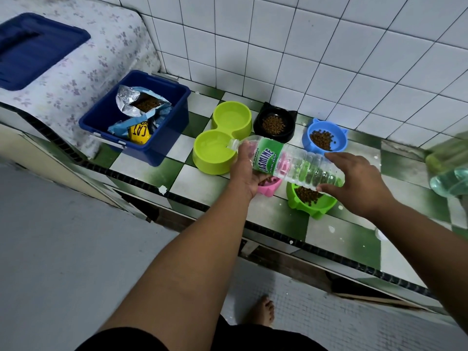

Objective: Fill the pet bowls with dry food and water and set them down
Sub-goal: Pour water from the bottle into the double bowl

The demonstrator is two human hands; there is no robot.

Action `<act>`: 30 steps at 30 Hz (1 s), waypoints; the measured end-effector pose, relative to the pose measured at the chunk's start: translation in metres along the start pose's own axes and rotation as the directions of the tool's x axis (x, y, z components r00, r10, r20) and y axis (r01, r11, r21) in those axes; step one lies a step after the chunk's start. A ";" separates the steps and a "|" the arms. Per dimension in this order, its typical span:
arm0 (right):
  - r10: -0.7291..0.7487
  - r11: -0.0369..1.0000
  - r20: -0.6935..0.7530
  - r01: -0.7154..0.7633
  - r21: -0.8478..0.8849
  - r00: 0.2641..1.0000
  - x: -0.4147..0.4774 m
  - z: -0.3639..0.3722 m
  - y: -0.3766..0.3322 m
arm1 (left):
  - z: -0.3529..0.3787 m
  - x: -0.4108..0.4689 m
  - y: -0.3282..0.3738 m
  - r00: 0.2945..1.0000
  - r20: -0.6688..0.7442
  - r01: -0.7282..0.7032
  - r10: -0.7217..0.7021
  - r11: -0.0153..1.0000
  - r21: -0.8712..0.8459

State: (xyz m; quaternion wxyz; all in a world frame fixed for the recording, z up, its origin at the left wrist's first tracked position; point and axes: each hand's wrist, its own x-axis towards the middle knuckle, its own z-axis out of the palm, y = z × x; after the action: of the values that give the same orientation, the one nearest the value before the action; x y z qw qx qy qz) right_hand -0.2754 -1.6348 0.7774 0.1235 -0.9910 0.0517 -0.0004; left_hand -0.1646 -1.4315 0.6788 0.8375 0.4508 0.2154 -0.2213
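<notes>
left hand (249, 173): you've got it wrapped round the bottle (286, 160) near the neck;
right hand (359, 183): gripping its base;
tilt: mouth over lime double bowl (210, 166)

Bottle (286, 161) tipped, neck over lime dbl bowl (210, 167) w/ water.

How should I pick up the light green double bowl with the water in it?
Probably with two hands. Hold the double bowl by its outer wall, one hand at each rounded end, coming in low from outside each end. Both cups hold water, so lifting one end would likely spill it. First let the bottle clear the near cup.
</notes>
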 end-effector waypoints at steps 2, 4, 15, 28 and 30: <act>0.006 1.000 0.004 -0.006 0.005 1.000 -0.001 0.000 0.001 | 0.002 0.000 0.000 1.000 -0.006 0.000 0.000 1.000 -0.008; 0.010 1.000 0.008 -0.010 0.010 1.000 -0.001 0.001 0.002 | 0.002 0.000 0.000 1.000 -0.015 0.002 -0.002 1.000 -0.010; 0.019 0.999 -0.005 -0.018 0.040 1.000 -0.006 0.008 0.002 | 0.001 -0.004 0.003 1.000 -0.012 -0.012 0.012 0.999 0.034; 0.094 0.969 -0.001 -0.091 0.229 0.996 -0.002 0.023 -0.001 | 0.010 -0.003 0.032 0.995 -0.023 -0.092 0.094 0.993 0.071; 0.103 0.958 -0.015 -0.095 0.271 0.995 -0.001 0.024 -0.006 | 0.018 -0.010 0.048 0.992 -0.003 -0.128 0.129 0.986 0.107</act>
State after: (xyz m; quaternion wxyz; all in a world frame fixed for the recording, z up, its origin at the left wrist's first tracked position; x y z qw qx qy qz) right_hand -0.2756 -1.6233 0.7556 0.2563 -0.9610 0.1026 -0.0156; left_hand -0.1427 -1.4212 0.7252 0.8238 0.5088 0.1780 -0.1755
